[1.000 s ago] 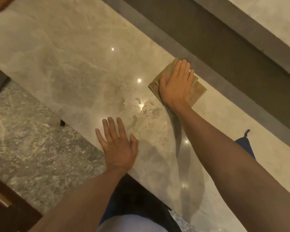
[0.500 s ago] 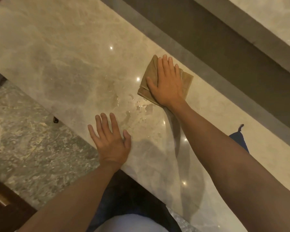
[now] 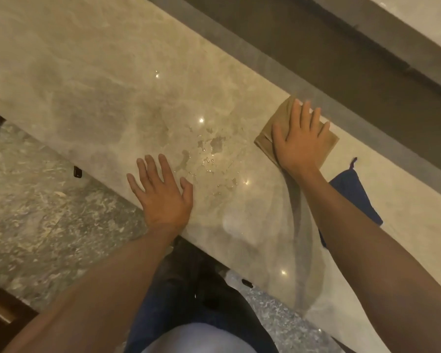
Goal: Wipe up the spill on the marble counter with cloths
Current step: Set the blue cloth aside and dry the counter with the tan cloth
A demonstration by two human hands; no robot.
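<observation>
Two hands rest on the marble counter [image 3: 92, 80], which runs diagonally through the head view from the upper left to the lower right. The right hand [image 3: 297, 143] lies palm-down with straight, spread fingers on a folded tan cloth [image 3: 265, 138] and presses it flat against the stone; the fingers do not curl round the cloth. This cloth sits close to the far edge of the counter, just short of the dark grey ledge [image 3: 278, 80] that borders that edge. The left hand [image 3: 162, 194] lies flat and bare at the near edge of the counter, fingers extended and slightly apart, holding nothing.

The spill [image 3: 209, 154] is a scatter of shallow puddles and droplets on the counter surface between the two hands, nearer to the left hand's thumb than to the tan cloth. The tan cloth is beside the spill, toward the far edge, and does not cover the visible puddles.

A dark blue cloth [image 3: 351, 189] lies on the counter to the right of the right forearm, partly hidden by that arm, well apart from the spill. A small loop projects from its far corner.

Below the near edge of the counter, a grey-green mottled stone floor [image 3: 36, 200] is visible.
</observation>
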